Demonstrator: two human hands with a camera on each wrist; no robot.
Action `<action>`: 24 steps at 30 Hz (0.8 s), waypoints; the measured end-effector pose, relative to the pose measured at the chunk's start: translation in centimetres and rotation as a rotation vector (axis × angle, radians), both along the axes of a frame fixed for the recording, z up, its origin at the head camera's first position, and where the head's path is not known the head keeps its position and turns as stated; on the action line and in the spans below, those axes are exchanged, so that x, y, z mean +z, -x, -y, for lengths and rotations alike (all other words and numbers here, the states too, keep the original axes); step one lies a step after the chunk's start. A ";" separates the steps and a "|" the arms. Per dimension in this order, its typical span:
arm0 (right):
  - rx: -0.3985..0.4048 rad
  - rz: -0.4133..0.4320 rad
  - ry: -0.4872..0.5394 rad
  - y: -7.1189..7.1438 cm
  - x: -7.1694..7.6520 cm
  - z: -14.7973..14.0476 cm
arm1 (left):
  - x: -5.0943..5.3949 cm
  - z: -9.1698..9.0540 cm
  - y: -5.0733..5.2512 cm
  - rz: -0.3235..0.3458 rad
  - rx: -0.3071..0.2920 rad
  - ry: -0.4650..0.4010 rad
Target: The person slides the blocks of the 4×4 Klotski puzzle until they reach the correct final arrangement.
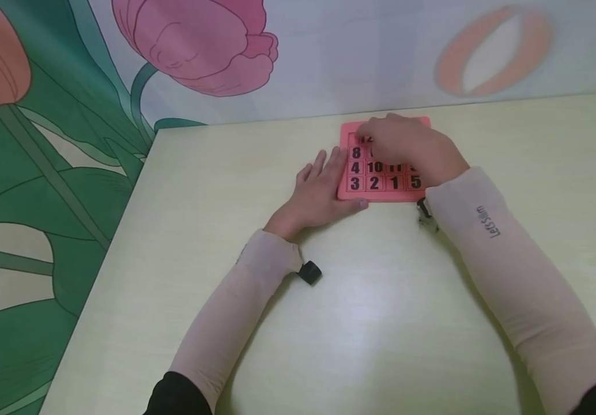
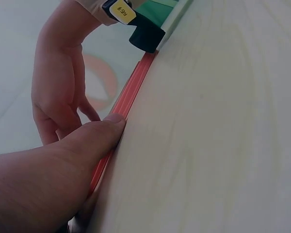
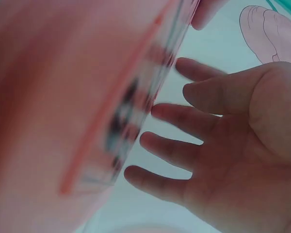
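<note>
A pink sliding number puzzle (image 1: pixel 391 197) lies flat on the table, its square tiles printed with black numbers. My left hand (image 1: pixel 321 193) rests at its lower left corner, fingers straight along the left side. In the left wrist view, the left thumb (image 2: pixel 97 133) presses along the puzzle's edge (image 2: pixel 131 94). Over the upper tiles is my right hand (image 1: pixel 407 141), which hides several of them, with fingertips near the top left. In the right wrist view, the right hand's fingers (image 3: pixel 177 150) extend loosely toward the tiles; whether each fingertip touches cannot be told.
The pale wooden table (image 1: pixel 360 340) ends on the left in a slanted edge. Close behind the puzzle stands a wall (image 1: pixel 355 57) with painted flowers and leaves. Each wrist wears a small black camera, such as the left one (image 1: pixel 309 272).
</note>
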State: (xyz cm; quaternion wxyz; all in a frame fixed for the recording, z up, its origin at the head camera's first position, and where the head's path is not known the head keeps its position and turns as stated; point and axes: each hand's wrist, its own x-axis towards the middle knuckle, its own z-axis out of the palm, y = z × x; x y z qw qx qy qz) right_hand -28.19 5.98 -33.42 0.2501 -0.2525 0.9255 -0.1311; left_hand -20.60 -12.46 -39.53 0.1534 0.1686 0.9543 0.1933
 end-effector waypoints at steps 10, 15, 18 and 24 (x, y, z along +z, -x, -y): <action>-0.044 0.065 -0.028 0.1 0.6 -1.4 | 0.2 -0.1 -0.2 -0.007 -0.002 0.000; -0.034 0.082 0.026 -0.5 1.0 -1.4 | 0.1 -0.2 -0.2 -0.008 -0.003 0.011; 0.016 0.096 0.034 -0.9 1.2 -1.1 | 0.0 -0.1 -0.2 -0.009 -0.003 0.007; 0.035 0.131 -0.046 -1.9 1.7 -0.4 | -0.2 0.0 -0.1 -0.010 -0.005 0.003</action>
